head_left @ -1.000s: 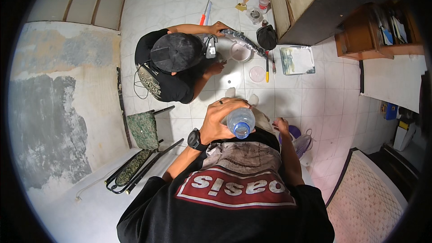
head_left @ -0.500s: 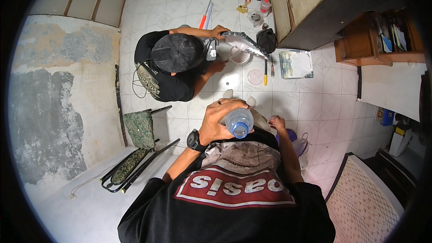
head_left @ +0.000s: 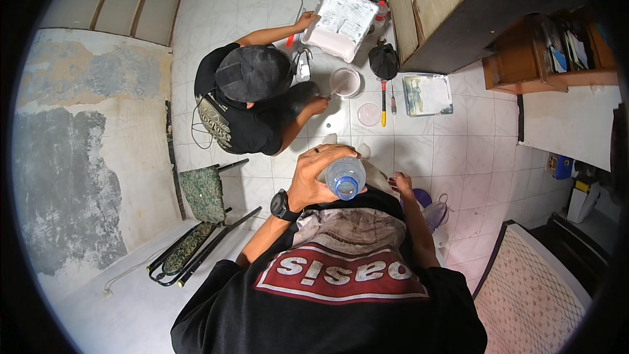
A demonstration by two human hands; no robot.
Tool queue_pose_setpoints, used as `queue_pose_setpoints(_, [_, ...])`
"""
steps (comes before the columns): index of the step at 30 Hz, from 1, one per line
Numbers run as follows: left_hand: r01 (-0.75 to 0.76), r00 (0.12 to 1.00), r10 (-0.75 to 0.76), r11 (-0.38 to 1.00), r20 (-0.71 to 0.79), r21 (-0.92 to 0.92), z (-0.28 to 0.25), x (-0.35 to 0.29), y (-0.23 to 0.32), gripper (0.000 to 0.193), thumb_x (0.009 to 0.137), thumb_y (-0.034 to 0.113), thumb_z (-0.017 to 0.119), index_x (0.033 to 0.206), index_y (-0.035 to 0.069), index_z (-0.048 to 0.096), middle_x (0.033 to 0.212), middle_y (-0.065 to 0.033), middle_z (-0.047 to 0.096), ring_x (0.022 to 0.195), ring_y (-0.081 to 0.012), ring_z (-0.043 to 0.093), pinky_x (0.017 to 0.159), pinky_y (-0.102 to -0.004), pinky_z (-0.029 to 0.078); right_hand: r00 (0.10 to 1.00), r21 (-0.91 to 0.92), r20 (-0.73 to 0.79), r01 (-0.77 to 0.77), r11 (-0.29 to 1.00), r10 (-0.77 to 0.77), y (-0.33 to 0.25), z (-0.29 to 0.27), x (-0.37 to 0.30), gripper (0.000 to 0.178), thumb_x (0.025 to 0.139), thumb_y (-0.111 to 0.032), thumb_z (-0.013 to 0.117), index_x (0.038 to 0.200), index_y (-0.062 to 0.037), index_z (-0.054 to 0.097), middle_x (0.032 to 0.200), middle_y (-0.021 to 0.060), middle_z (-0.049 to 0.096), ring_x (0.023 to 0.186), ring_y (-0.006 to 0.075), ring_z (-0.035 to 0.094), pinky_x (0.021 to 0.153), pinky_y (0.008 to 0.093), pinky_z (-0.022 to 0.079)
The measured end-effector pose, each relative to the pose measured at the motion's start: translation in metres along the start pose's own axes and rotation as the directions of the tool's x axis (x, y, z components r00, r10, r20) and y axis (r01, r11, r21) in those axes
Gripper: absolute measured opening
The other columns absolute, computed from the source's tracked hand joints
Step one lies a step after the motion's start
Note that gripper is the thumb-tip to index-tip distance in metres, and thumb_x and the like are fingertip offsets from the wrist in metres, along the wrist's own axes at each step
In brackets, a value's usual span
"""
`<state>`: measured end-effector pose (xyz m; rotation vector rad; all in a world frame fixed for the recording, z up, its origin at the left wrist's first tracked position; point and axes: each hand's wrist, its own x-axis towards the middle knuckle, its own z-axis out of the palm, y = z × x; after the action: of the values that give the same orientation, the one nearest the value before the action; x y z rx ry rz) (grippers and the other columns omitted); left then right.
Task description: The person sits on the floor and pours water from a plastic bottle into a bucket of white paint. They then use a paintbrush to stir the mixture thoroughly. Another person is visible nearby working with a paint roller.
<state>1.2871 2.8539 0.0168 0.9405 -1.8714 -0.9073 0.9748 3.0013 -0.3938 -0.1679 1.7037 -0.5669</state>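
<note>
1. White floor tiles [head_left: 458, 151] fill the head view; a crouching co-worker [head_left: 252, 92] tilts a paint tray [head_left: 341, 19].
2. Left hand [head_left: 318, 174] grips a clear plastic bottle [head_left: 345, 178] at chest height; it looks light, thin-walled and squashy, best held around the body.
3. Right hand [head_left: 401, 183] hangs low, its grasp hidden.

Bottle [head_left: 345, 177] body hidden behind left hand [head_left: 314, 177]; right hand [head_left: 400, 183] grasp unclear.

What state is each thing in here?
Clear plastic bottle: uncapped, gripped by the left hand.
Right hand: lowered beside the leg; hold unclear.
Paint tray: tilted up by a crouching person's hand.
Paint bucket: open, pale paint inside.
Folding chair: collapsed on the floor.
</note>
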Motion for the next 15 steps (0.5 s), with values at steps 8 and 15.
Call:
queue_pose_setpoints(8, [0.1,0.995,-0.1,0.995,-0.006,-0.026,0.003,-0.001,-0.014,0.067,0.064,0.021,0.103,0.12,0.002,0.072,0.113,-0.0142,0.079,0.103,-0.0298,0.077,0.093,-0.0389,0.059,0.885,-0.351,0.049,0.45,0.821,-0.464,-0.031,0.017,0.008,0.032,0.103,-0.028,0.063,0.114,0.001,0.071,0.089,0.0114,0.074,0.078,0.0207,0.072,0.074,0.0355,0.057])
queue_pose_setpoints(15, [0.117,0.992,-0.115,0.992,-0.048,0.052,-0.011,0.014,-0.043,0.068,0.065,0.02,0.103,0.121,0.0,0.071,0.115,-0.0167,0.078,0.105,-0.029,0.077,0.093,-0.0383,0.06,0.912,-0.29,-0.031,0.384,0.876,-0.41,-0.025,0.027,0.058,0.027,0.104,-0.024,0.062,0.111,0.0012,0.069,0.087,0.0087,0.072,0.075,0.0173,0.069,0.071,0.0341,0.057])
